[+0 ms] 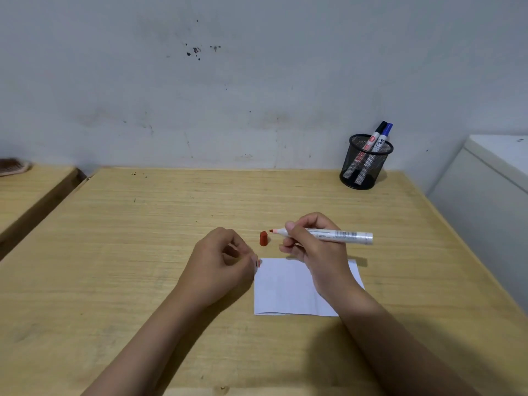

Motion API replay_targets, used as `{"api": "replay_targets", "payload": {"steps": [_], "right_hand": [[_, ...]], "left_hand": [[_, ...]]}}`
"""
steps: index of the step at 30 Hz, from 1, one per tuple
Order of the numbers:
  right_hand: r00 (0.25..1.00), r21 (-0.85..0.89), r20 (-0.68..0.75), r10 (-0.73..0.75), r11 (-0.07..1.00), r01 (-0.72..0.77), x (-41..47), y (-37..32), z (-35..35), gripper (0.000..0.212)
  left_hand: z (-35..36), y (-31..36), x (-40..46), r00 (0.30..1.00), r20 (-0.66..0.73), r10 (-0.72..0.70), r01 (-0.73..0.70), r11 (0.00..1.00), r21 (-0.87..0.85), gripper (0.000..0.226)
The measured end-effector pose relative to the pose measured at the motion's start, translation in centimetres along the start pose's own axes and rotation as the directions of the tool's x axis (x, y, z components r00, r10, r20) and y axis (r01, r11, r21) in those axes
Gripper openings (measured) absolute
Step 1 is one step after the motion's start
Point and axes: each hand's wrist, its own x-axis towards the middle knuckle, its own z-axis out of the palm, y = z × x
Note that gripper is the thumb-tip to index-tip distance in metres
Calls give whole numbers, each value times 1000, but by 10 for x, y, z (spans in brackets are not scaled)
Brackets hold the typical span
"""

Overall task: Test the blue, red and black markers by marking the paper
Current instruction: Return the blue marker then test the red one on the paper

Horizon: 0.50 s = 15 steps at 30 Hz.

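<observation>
Now we count: one red-tipped white marker (343, 235) gripped by right hand (311, 247) | two capped markers (382, 140) | left hand (220, 261) empty, slack | wooden table (114, 238)

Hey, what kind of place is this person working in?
Probably a plain study or office corner: a wooden desk pushed against a scuffed painted wall, a black mesh pen holder with markers in it, and a sheet of paper laid out for writing.
</observation>
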Motion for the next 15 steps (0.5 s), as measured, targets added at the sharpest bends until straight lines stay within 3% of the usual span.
{"api": "replay_targets", "payload": {"steps": [2, 6, 10, 12, 15], "right_hand": [[999, -29, 2, -35, 999, 35, -1, -9, -4, 16], [994, -91, 61, -90, 991, 96, -7, -25, -14, 14], [985, -191, 106, -139, 969, 158, -18, -35, -28, 15], [982, -208, 106, -158, 962, 177, -24, -39, -36, 15], [976, -204, 112, -188, 957, 207, -32, -43, -45, 17]], "left_hand": [[2, 7, 10, 999, -33, -20, 21, 1000, 14, 15], [11, 16, 28, 994, 93, 58, -72, 985, 156, 27], [17, 19, 37, 988, 149, 30, -62, 976, 211, 14], [17, 20, 36, 994, 109, -2, -11, 994, 112, 13], [13, 31, 31, 989, 117, -92, 118, 962, -245, 11]]}}
